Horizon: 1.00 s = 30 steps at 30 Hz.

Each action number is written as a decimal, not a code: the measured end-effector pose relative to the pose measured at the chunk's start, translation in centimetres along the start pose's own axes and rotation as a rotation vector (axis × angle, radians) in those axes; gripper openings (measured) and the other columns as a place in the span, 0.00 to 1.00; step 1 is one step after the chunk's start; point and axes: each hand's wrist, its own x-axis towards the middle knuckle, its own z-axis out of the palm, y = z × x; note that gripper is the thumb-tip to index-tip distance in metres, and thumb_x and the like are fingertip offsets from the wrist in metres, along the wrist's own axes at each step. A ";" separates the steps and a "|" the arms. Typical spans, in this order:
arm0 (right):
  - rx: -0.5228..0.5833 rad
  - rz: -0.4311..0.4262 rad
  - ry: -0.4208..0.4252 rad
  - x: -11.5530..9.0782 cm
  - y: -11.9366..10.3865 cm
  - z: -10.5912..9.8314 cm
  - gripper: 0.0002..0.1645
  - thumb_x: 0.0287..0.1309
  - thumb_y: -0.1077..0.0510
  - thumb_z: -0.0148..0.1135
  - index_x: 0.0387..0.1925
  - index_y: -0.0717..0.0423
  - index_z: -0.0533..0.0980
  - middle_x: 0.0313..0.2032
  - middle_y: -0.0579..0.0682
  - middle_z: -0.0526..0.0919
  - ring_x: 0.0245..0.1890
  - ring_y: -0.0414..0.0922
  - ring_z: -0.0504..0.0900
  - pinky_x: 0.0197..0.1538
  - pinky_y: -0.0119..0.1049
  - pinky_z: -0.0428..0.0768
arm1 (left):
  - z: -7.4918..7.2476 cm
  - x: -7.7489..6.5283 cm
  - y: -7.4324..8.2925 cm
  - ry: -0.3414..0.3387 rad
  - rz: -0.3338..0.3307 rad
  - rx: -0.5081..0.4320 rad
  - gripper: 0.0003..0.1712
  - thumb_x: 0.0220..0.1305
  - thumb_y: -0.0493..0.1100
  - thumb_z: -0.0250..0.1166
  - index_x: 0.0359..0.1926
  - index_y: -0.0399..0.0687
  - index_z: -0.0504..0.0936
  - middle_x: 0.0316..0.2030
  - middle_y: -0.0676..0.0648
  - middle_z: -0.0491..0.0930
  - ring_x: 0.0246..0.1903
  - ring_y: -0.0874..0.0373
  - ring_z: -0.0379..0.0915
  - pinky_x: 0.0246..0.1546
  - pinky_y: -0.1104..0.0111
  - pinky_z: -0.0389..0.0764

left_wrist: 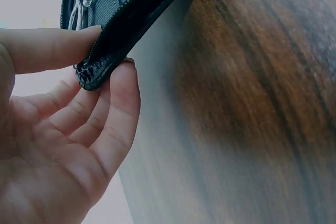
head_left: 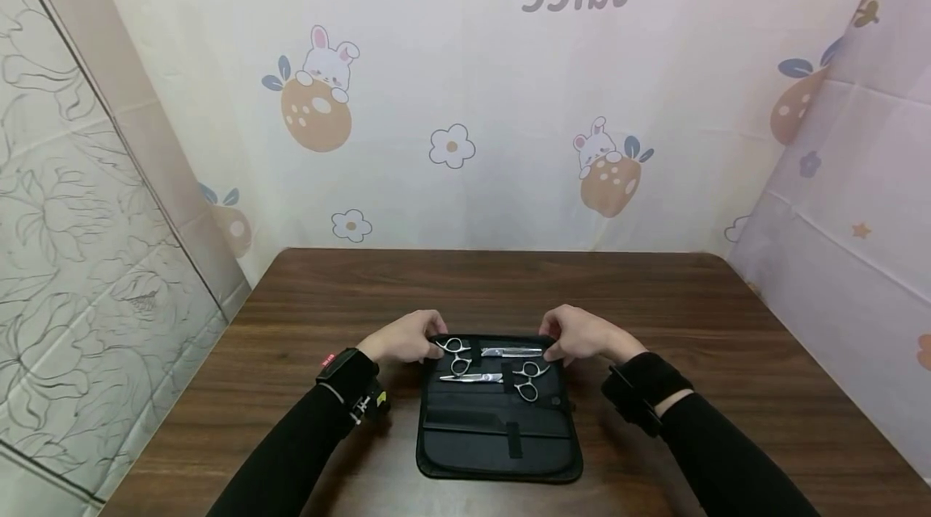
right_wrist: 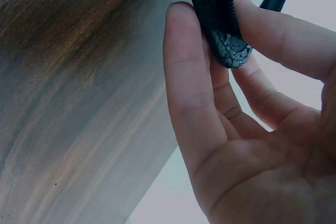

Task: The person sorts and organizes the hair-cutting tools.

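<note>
An open black zip case holds two pairs of hairdressing scissors, one above the other. The upper scissors have finger loops at the left; the lower scissors have theirs at the right. Straps cross both. At the case's far left corner, my left hand pinches the edge. The left wrist view shows its thumb on the inner side and fingers beneath. My right hand pinches the far right corner likewise, its thumb inside and index finger under the zip edge in the right wrist view.
The case is on a brown wood-grain table, its near part flat. Behind the table hangs a pale printed curtain. Another patterned sheet covers the left side. Black bands with devices sit on both wrists.
</note>
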 end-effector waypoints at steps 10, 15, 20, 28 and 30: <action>-0.036 -0.037 0.057 -0.4 0.2 -0.4 0.14 0.44 0.66 0.67 0.35 0.55 0.73 0.31 0.53 0.73 0.24 0.45 0.75 0.28 0.40 0.78 | 0.2 -0.1 0.5 0.065 0.045 -0.007 0.15 0.52 0.33 0.64 0.41 0.42 0.70 0.31 0.46 0.75 0.22 0.56 0.71 0.22 0.65 0.74; -0.067 -0.044 0.093 -0.5 0.1 -0.5 0.14 0.45 0.65 0.67 0.35 0.53 0.73 0.30 0.51 0.73 0.26 0.45 0.74 0.28 0.38 0.76 | 0.0 -0.4 1.1 0.088 0.052 0.032 0.14 0.53 0.33 0.64 0.41 0.43 0.71 0.31 0.47 0.75 0.26 0.57 0.70 0.24 0.65 0.73; -0.112 -0.059 0.139 -0.4 -0.3 -0.5 0.13 0.45 0.63 0.67 0.34 0.51 0.74 0.30 0.50 0.74 0.29 0.45 0.72 0.31 0.40 0.73 | -0.8 -0.5 1.5 0.107 0.067 0.097 0.13 0.53 0.34 0.64 0.40 0.44 0.71 0.30 0.49 0.75 0.29 0.57 0.69 0.29 0.64 0.72; -0.162 -0.093 0.201 -0.2 -0.8 -0.5 0.13 0.45 0.62 0.67 0.33 0.50 0.74 0.29 0.48 0.74 0.30 0.45 0.70 0.34 0.41 0.70 | -1.2 -0.4 1.6 0.138 0.043 0.117 0.13 0.54 0.34 0.63 0.40 0.47 0.71 0.31 0.50 0.74 0.30 0.58 0.69 0.34 0.63 0.71; -0.164 -0.098 0.216 -0.2 -0.9 -0.5 0.12 0.46 0.62 0.67 0.33 0.50 0.73 0.30 0.48 0.73 0.30 0.46 0.70 0.34 0.41 0.70 | -1.3 -0.3 1.5 0.151 0.056 0.120 0.13 0.54 0.34 0.62 0.40 0.48 0.71 0.31 0.50 0.74 0.30 0.58 0.69 0.33 0.64 0.71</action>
